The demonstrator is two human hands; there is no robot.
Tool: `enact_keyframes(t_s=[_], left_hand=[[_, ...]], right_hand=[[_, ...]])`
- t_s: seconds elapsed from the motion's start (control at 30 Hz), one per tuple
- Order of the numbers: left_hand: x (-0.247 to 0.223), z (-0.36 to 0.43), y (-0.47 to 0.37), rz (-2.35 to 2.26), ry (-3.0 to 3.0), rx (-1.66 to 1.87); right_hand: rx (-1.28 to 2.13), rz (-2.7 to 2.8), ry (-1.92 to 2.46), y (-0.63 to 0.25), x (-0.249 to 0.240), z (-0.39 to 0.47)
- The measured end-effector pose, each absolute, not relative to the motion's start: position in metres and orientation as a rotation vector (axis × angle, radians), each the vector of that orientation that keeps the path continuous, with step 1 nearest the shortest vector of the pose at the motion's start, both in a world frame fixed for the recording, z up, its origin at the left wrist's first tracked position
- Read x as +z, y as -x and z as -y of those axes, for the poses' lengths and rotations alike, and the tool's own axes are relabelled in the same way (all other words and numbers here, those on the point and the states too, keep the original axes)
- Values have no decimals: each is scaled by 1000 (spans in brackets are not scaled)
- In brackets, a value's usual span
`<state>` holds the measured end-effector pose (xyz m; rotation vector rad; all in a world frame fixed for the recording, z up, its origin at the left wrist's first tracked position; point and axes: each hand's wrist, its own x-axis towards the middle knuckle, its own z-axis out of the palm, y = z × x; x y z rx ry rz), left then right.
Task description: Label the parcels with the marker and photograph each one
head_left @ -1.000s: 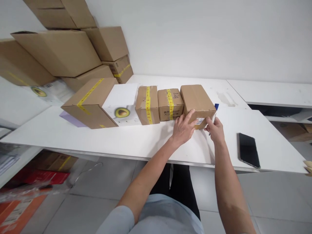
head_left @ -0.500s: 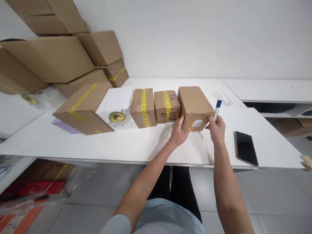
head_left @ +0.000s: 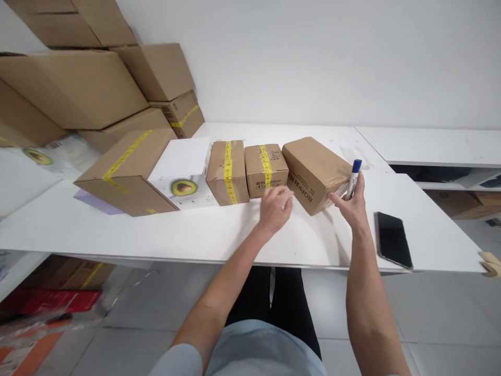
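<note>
My right hand [head_left: 354, 204] grips a white marker [head_left: 353, 180] with a blue cap, upright between the fingers. The same hand touches the near right end of a brown cardboard box [head_left: 313, 167], which stands at an angle on the table and shows dark printing on its side. In front of a smaller taped box [head_left: 266, 169] with handwriting on top is my left hand [head_left: 276, 209], its fingers loosely bent and no object visible in them. That hand is apart from the angled box; whether it touches the smaller box, I cannot tell.
Left along the white table [head_left: 219, 235] stand another taped box [head_left: 227, 172], a white avocado-print box [head_left: 183, 172] and a large brown box [head_left: 129, 172]. More cartons [head_left: 86, 89] are stacked behind. A black phone [head_left: 393, 239] lies near the front edge at right.
The rightmost box has turned, so its printed long side now shows and its near end points right. My left hand has come off it and moved left; my right hand has shifted slightly right.
</note>
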<state>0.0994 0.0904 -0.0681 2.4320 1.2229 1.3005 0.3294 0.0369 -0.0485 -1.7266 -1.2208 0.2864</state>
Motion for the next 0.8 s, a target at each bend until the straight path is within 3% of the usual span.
enact_keyframes(t_s=[0.1, 0.27, 0.4, 0.57, 0.8], left_hand=[[-44, -115, -80, -1536, -2427, 1424], [-6, -144, -76, -1893, -2531, 740], [0, -143, -80, -1883, -2629, 508], [-8, -124, -72, -1796, -2639, 636], [-52, -63, -60, -1573, -2593, 1124]], right_hand=[[274, 1236, 1709, -324, -52, -51], [282, 1183, 1533, -301, -63, -86], [288, 1197, 1485, -296, -62, -105], [54, 981, 1473, -278, -58, -90], [529, 1068, 1524, -229, -63, -49]])
